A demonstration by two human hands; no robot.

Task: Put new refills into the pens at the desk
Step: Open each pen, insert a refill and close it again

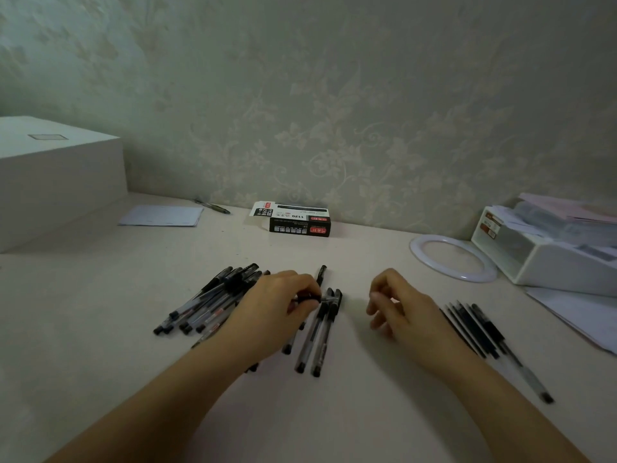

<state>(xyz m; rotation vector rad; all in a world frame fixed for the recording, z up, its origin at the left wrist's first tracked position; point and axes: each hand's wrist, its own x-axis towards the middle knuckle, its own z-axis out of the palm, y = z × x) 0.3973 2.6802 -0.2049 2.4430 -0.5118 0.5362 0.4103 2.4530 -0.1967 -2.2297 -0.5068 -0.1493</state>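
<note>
We see both forearms reaching in from the bottom edge, which cuts them off, over a pale desk [100, 329]. The left hand [277, 305] lies on the right side of a heap of capped pens [213, 299] and hides part of it; its fingertips curl in and pinch a small dark piece [307, 297], perhaps a pen cap or the end of a pen, though the blur keeps us from telling which. Just beside those fingertips two clear-barrelled pens [320, 332] lie side by side, caps pointing away from us, and one more dark pen [321, 275] sticks out beyond the knuckles, its lower end hidden by the hand.

The right hand [400, 305] hovers near the middle of the desk, well apart from the left, fingers loosely bent with nothing between them; motion smears its fingertips. To its right a row of thin black refills [467, 325] lies on the desk, partly covered by the wrist, with one clear pen [527, 372] among them.

Against the wallpapered wall sits an opened black and white refill box [293, 220]. Further left we make out a sheet of paper [160, 216], a lone pen [213, 207] and a large white box [56, 175], cut off by the frame. On the right are a white ring [420, 259] and a white tray [551, 262] of papers, its contents too dim to read.
</note>
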